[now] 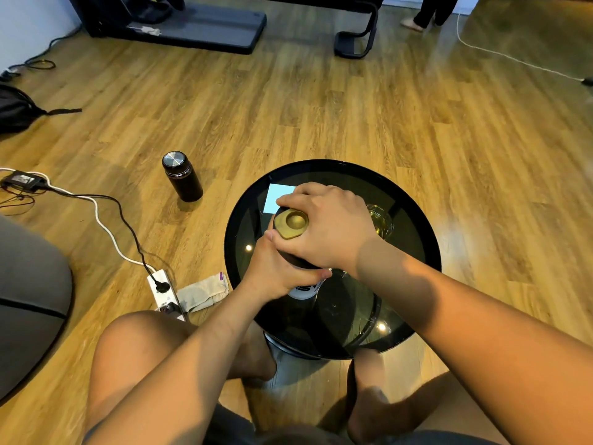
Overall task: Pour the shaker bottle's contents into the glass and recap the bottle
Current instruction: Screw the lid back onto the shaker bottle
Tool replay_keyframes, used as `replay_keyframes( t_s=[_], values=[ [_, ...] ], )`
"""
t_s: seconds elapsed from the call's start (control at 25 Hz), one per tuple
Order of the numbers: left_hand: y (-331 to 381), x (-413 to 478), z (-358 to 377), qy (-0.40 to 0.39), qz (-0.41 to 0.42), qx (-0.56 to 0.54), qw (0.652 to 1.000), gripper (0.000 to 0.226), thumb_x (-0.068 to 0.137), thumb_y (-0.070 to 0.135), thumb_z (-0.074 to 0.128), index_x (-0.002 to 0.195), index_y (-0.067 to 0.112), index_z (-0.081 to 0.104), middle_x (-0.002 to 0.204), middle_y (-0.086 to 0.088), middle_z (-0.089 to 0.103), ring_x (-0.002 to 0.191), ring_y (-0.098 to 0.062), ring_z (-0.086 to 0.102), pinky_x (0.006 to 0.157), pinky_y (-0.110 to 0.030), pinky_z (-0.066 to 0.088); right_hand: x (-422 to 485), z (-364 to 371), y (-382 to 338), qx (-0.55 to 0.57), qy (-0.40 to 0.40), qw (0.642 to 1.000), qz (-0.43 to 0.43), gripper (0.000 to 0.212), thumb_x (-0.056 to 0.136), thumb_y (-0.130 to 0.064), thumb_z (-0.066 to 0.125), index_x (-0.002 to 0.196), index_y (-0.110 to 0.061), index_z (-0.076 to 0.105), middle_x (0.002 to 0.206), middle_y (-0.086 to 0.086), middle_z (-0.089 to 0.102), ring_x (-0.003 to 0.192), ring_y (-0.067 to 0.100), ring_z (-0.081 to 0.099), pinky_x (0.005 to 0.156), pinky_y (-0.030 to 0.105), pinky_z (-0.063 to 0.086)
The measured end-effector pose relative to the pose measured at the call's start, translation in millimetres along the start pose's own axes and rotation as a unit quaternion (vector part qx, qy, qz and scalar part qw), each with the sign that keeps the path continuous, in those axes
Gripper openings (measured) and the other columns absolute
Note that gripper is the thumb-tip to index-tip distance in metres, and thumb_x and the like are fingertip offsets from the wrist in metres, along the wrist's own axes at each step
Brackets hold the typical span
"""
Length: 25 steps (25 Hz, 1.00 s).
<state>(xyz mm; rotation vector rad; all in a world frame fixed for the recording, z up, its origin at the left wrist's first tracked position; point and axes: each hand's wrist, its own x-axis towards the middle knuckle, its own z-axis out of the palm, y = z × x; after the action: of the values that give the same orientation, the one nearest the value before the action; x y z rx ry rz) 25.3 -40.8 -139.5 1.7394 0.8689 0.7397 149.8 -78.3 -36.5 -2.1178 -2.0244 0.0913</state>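
The shaker bottle (305, 290) stands upright on the round black glass table (423, 239), its white lower body showing below my hands. My left hand (276, 271) is wrapped around the bottle's body. On top, my right hand (327, 226) grips the black lid, whose gold flip cap (290, 223) shows between my fingers. The glass (383, 221) sits on the table just right of my right hand, partly hidden by it, with yellowish liquid inside.
A pale blue card (276, 195) lies on the table behind the bottle. On the wooden floor to the left are a dark thermos (183, 176), a power strip (162, 290) with cables and a folded cloth (202, 292). My knees are under the table's near edge.
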Motion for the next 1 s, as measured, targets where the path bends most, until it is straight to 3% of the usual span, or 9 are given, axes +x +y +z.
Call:
replay_keyframes(
  t_s=[0.12,0.28,0.44,0.56,0.76,0.88,1.0],
  values=[
    [1,-1,0,0.007,0.003,-0.002,1.000,0.069,0.058,0.010,0.100,0.110,0.030,0.059,0.104,0.012,0.072,0.102,0.002,0.068,0.086,-0.012,0.052,0,0,-2,0.000,0.000,1.000,0.009,0.064,0.081,-0.076,0.047,0.133,-0.040,0.056,0.135,-0.011,0.058,0.120,0.020,0.057,0.086,0.036,0.045],
    [0,-1,1,0.004,0.003,-0.008,1.000,0.068,0.057,0.013,0.100,0.111,0.024,0.061,0.103,0.009,0.073,0.102,-0.004,0.070,0.087,-0.019,0.055,-1,-1,-3,0.004,-0.002,1.000,0.021,0.064,0.081,-0.075,0.047,0.134,-0.040,0.056,0.135,-0.011,0.058,0.119,0.021,0.057,0.086,0.037,0.045],
    [1,-1,3,0.004,0.001,-0.018,1.000,0.071,0.054,0.031,0.095,0.116,0.017,0.062,0.105,0.005,0.074,0.104,-0.010,0.071,0.089,-0.029,0.059,-1,-2,-5,-0.003,-0.003,0.999,0.033,0.064,0.082,-0.075,0.045,0.134,-0.040,0.055,0.136,-0.009,0.057,0.120,0.022,0.056,0.087,0.038,0.046],
    [3,-2,3,0.015,0.007,-0.019,1.000,0.072,0.053,0.034,0.094,0.116,0.018,0.062,0.105,0.004,0.074,0.104,-0.013,0.071,0.089,-0.034,0.060,-2,0,-6,-0.009,0.000,0.999,0.041,0.064,0.083,-0.076,0.044,0.134,-0.040,0.055,0.136,-0.008,0.058,0.120,0.023,0.057,0.086,0.038,0.046],
    [4,-2,9,0.024,-0.007,-0.021,0.999,0.077,0.053,0.035,0.094,0.120,0.020,0.060,0.108,0.006,0.073,0.105,-0.010,0.070,0.090,-0.035,0.060,0,2,-1,-0.004,0.006,0.999,0.033,0.064,0.081,-0.076,0.046,0.132,-0.039,0.057,0.133,-0.009,0.059,0.118,0.023,0.057,0.086,0.038,0.046],
    [2,0,5,-0.005,-0.039,-0.031,0.999,0.092,0.054,0.031,0.099,0.133,0.016,0.055,0.120,0.004,0.071,0.114,-0.007,0.067,0.099,-0.037,0.058,3,3,6,0.009,0.009,1.000,0.006,0.070,0.078,-0.079,0.048,0.134,-0.037,0.057,0.132,-0.007,0.059,0.119,0.022,0.055,0.089,0.039,0.048],
    [0,6,-13,-0.051,-0.041,-0.047,0.997,0.109,0.056,0.017,0.102,0.147,0.014,0.043,0.131,0.002,0.067,0.123,-0.004,0.063,0.106,-0.031,0.053,4,2,16,0.046,0.011,0.994,-0.102,0.079,0.078,-0.075,0.053,0.144,-0.032,0.047,0.144,0.004,0.050,0.133,0.026,0.041,0.102,0.045,0.044]
  ],
)
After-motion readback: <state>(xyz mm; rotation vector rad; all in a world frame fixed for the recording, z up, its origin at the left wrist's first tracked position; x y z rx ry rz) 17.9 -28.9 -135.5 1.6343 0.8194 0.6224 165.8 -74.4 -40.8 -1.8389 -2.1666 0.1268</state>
